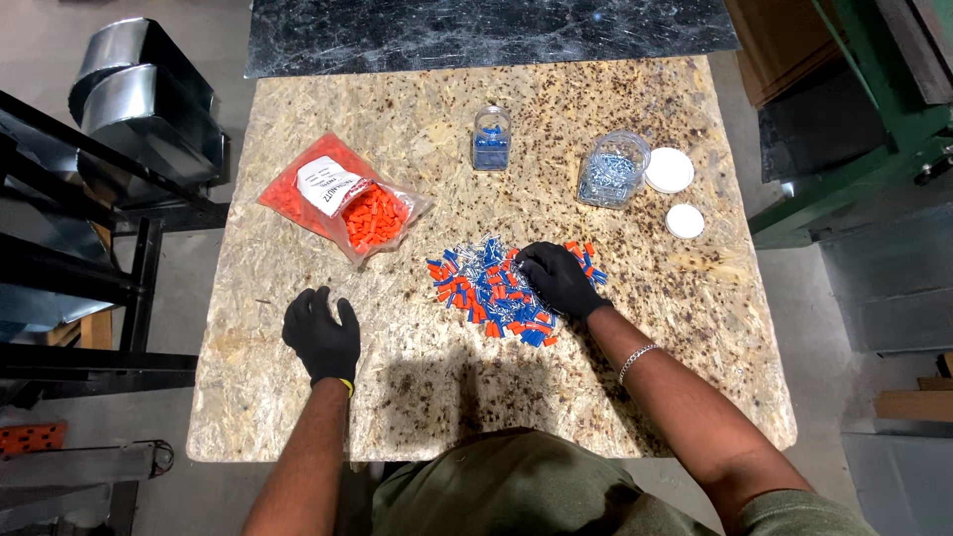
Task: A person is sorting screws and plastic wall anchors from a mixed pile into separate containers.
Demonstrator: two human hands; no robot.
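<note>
Right hand (558, 279) in its black glove rests palm down, fingers curled, on the mixed heap of orange and blue plastic wire connectors and small silver screws (493, 293) at the middle of the chipboard table (417, 397) — whether it pinches one we cannot tell. We judge sorting is under way; next we need a clean single pick. Our left hand (322, 335) lies flat, spread and empty — well apart from the heap.

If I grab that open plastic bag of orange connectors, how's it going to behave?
The plastic bag will probably be floppy, since it lies slumped flat on the table. Its mouth gapes toward the mixed pile, so the orange connectors may spill if tipped. It likely feels light.
</note>
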